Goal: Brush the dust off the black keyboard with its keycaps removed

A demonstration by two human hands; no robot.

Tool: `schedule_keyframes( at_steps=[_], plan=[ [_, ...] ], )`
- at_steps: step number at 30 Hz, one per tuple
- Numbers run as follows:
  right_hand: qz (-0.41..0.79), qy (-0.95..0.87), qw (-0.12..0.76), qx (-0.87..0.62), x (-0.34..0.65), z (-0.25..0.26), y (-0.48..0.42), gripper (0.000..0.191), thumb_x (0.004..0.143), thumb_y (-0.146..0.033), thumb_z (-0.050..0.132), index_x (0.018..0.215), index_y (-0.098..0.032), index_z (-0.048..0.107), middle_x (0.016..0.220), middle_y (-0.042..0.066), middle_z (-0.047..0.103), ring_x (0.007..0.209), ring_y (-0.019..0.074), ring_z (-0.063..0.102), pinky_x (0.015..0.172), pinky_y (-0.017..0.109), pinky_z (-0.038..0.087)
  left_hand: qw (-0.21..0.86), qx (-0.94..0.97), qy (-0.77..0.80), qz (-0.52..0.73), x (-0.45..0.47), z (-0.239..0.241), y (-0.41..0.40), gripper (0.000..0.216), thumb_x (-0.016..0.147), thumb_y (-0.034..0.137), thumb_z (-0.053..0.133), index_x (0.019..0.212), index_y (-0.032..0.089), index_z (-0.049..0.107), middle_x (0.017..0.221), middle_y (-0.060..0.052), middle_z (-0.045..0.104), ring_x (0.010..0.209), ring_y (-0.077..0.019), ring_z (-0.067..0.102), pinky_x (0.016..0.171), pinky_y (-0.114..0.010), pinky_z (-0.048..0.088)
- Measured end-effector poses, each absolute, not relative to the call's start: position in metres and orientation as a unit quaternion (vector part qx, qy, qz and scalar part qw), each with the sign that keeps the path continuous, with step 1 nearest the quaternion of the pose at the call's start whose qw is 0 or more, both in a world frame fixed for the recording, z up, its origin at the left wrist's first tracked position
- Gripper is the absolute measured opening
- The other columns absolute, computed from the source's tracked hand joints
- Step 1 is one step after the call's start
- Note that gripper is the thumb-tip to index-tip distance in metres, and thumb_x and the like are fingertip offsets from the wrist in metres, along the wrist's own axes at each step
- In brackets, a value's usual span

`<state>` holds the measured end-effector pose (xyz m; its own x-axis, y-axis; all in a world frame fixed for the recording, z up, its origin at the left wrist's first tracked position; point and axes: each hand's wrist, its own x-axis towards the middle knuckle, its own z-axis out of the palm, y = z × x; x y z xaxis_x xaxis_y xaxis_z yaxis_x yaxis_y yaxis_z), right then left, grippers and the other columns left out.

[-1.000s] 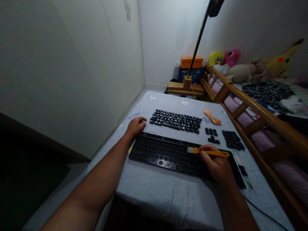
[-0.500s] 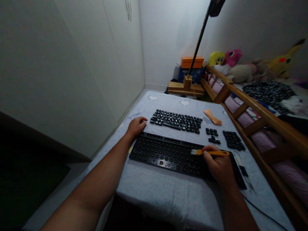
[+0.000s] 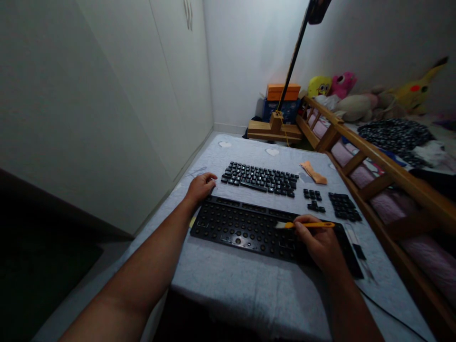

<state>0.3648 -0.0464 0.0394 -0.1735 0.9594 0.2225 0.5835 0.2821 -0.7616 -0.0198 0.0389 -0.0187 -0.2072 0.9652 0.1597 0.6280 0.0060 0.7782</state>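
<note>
Rows of loose keycaps (image 3: pixel 260 179) are laid out just beyond the left hand (image 3: pixel 200 186); an orange cloth (image 3: pixel 313 173) is seen beyond the right hand (image 3: pixel 318 242). A wooden stand (image 3: pixel 276 128), an orange box (image 3: pixel 284 91) and plush toys (image 3: pixel 331 86) are shown farther off, past both hands.

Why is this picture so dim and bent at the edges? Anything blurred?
Head view: dim, brightest on the far wall, nearly black at lower left. Head view: the wide lens bows the wardrobe doors and bed rail. The keyboard frame, the brush and the right hand gripping it look sharp; no glare.
</note>
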Motion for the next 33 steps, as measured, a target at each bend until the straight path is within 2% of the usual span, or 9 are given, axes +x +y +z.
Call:
schedule_keyframes(
  at_steps=[7,16,26,33],
  plan=[
    [0.192,-0.715,0.358,-0.568,0.3663,0.0395,-0.0458,0.028,0.088,-0.043,0.053,0.074,-0.021,0.064,0.057,-0.001,0.061,0.054,0.0187,0.060,0.054,0.029,0.043,0.214,0.591,0.677,0.383,-0.0202,-0.0196,0.0394,0.034,0.075,0.031,0.055,0.100,0.017,0.072,0.074,-0.003,0.068,0.070,-0.0184,0.060,0.064,-0.029,0.043],
    [0.243,-0.709,0.352,-0.560,0.3652,0.0381,-0.0472,0.029,0.090,-0.044,0.053,0.078,-0.021,0.065,0.059,-0.001,0.060,0.054,0.0182,0.059,0.052,0.028,0.042,0.219,0.592,0.672,0.387,-0.0200,-0.0189,0.0389,0.034,0.074,0.032,0.055,0.100,0.017,0.072,0.073,-0.002,0.067,0.069,-0.0180,0.059,0.063,-0.028,0.043],
    [0.173,-0.724,0.360,-0.563,0.3634,0.0421,-0.0469,0.025,0.086,-0.039,0.052,0.071,-0.023,0.062,0.058,-0.001,0.063,0.056,0.0199,0.062,0.057,0.029,0.045,0.217,0.593,0.676,0.381,-0.0205,-0.0190,0.0391,0.035,0.074,0.033,0.055,0.100,0.017,0.072,0.074,-0.002,0.068,0.068,-0.0181,0.059,0.064,-0.029,0.043],
    [0.178,-0.717,0.371,-0.562,0.3653,0.0405,-0.0470,0.025,0.087,-0.040,0.052,0.072,-0.022,0.063,0.060,0.000,0.063,0.059,0.0203,0.062,0.060,0.030,0.045,0.224,0.588,0.675,0.386,-0.0196,-0.0177,0.0381,0.034,0.073,0.031,0.055,0.099,0.017,0.072,0.073,-0.002,0.067,0.068,-0.0178,0.059,0.064,-0.028,0.043]
  ],
)
